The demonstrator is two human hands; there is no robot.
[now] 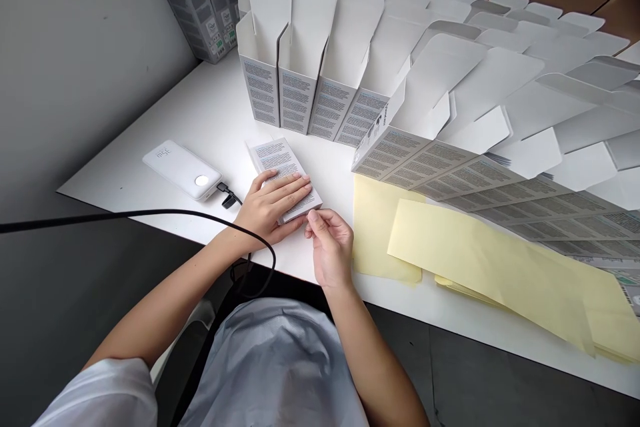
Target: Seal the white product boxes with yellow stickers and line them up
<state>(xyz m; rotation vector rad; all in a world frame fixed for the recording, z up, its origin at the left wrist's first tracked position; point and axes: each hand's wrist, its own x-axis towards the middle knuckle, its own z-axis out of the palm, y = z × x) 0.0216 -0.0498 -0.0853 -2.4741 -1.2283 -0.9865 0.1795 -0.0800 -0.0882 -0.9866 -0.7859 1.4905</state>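
A small flat white carton (pixel 280 157) printed with blocks of grey text lies at a slant on the white table. My left hand (pixel 273 207) lies across its near part, fingers stretched over the printed face and thumb along the near edge. At the carton's near right corner, my right hand (pixel 330 243) is closed, thumb and forefinger pinched at the end edge. The fingertips partly hide what they pinch there. Left of the carton lies a white power bank (pixel 183 170) with a lit display and a bright round spot.
Rows of upright white cartons with open flaps (pixel 300 93) fill the back and right. Yellow paper sheets (pixel 480 260) lie along the front right edge. A black cable (pixel 150 212) crosses over my left forearm. More cartons (pixel 207 13) stand by the wall.
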